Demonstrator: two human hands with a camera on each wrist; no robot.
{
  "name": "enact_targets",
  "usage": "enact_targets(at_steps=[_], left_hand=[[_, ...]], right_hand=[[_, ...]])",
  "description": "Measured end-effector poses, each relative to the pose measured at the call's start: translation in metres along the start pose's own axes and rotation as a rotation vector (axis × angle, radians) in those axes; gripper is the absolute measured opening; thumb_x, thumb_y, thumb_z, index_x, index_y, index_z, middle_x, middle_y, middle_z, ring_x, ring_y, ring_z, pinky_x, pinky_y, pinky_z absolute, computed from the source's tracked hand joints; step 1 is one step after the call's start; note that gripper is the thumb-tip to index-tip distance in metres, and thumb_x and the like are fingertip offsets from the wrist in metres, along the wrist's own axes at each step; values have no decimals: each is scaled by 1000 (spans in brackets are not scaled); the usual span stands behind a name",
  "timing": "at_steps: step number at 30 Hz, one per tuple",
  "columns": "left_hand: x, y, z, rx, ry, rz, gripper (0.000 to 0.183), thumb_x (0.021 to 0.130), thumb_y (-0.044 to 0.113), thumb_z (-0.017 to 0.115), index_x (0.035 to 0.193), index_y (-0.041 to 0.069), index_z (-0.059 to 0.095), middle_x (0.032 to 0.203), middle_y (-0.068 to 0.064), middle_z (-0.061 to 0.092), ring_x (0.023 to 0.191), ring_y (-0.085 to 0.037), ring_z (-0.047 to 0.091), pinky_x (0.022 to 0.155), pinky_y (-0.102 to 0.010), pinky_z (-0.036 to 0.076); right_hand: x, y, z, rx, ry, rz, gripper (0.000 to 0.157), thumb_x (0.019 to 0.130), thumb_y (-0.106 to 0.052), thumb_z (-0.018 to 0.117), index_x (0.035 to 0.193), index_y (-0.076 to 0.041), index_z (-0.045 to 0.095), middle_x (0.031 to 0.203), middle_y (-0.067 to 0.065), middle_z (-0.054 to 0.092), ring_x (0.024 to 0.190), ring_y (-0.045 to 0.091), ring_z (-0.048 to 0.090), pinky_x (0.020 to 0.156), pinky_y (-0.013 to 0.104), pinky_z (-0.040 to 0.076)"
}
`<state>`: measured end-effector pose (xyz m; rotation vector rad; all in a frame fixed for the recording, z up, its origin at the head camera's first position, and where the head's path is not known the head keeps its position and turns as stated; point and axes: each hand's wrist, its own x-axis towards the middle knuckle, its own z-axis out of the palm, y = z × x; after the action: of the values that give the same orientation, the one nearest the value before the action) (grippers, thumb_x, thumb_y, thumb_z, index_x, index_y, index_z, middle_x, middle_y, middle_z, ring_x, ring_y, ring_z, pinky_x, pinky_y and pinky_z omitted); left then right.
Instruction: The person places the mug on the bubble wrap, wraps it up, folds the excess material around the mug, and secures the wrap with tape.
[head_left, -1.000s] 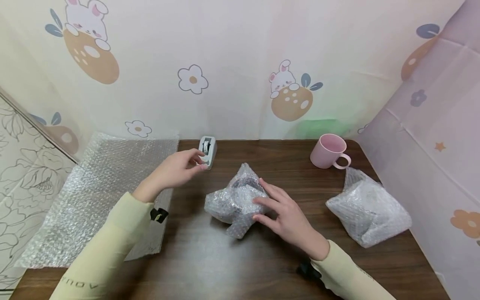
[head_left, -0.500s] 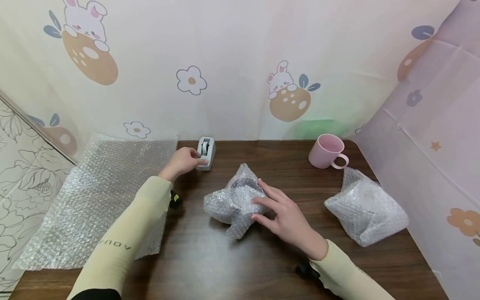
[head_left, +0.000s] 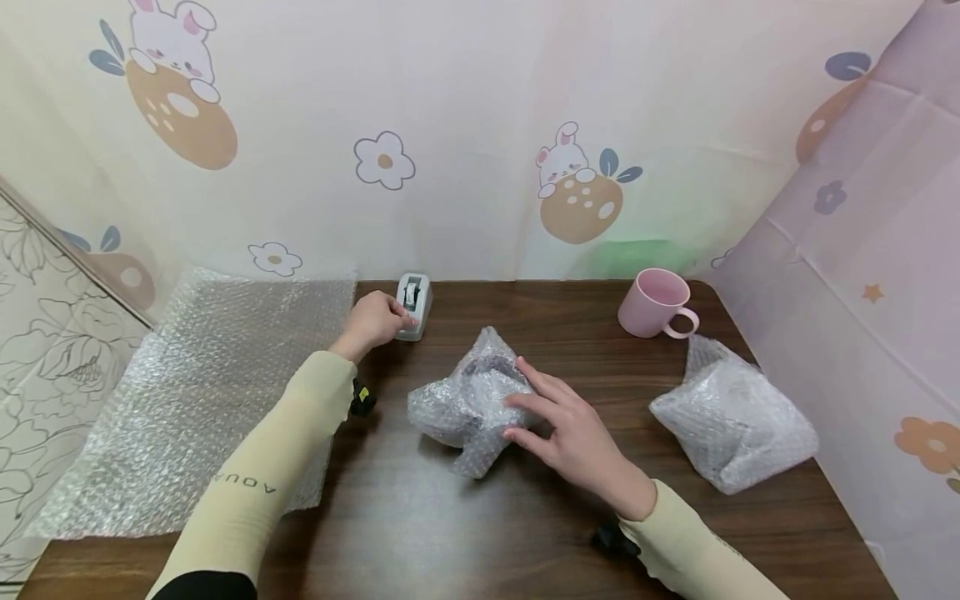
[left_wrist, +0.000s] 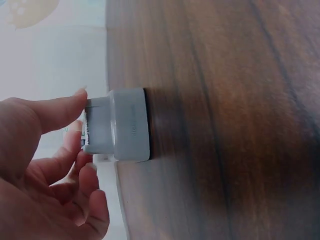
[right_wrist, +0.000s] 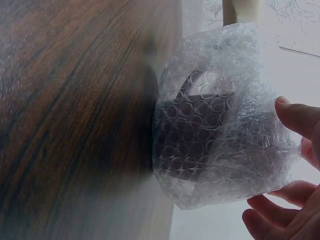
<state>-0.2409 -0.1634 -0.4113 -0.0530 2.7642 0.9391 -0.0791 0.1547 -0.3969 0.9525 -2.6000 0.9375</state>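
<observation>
The left hand, thumb and bent fingers at the near end of the tape dispenser (faint lettering illegible), pinching or not I cannot tell, trails a sleeve seemingly printed "AQUA", while rightward the loosely spread right hand rests on a bubble-wrapped bundle.

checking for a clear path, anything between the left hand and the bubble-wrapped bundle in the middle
Nothing visible: only tabletop shows between the left hand, at the tape dispenser, and the bundle. The right hand touches the bundle's other side.
</observation>
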Motion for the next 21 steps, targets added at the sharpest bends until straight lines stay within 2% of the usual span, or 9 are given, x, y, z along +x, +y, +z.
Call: enact_targets(at_steps=[6,14,18,21], left_hand=[[-1,2,3,25,64,4,26,86,31,78,89,8,67,93,-8,65,83,-24,57,74,-37,48],[-4,6,4,85,100,-2,32,86,34,79,93,9,60,96,-9,61,87,-27,55,81,-41,48],[-8,6,9,74,157,13,34,86,34,79,86,8,56,90,-9,59,79,-26,54,72,-41,48],[-11,4,15,81,249,51,38,84,34,81,76,9,54,81,-8,60,70,-25,55,62,-40,48]], right_hand=[[0,0,0,1,8,-4,39,82,-30,84,118,-23,71,154,8,42,132,25,49,99,49,47],[0,1,2,4,31,-19,40,80,-28,85,117,-23,72,153,9,44,131,27,50,98,51,47],[-1,2,3,1,42,-34,40,79,-25,86,116,-22,72,152,10,45,131,27,50,97,51,47],[-1,3,3,-2,47,-44,40,78,-25,86,116,-22,72,152,10,45,131,27,50,98,50,47]])
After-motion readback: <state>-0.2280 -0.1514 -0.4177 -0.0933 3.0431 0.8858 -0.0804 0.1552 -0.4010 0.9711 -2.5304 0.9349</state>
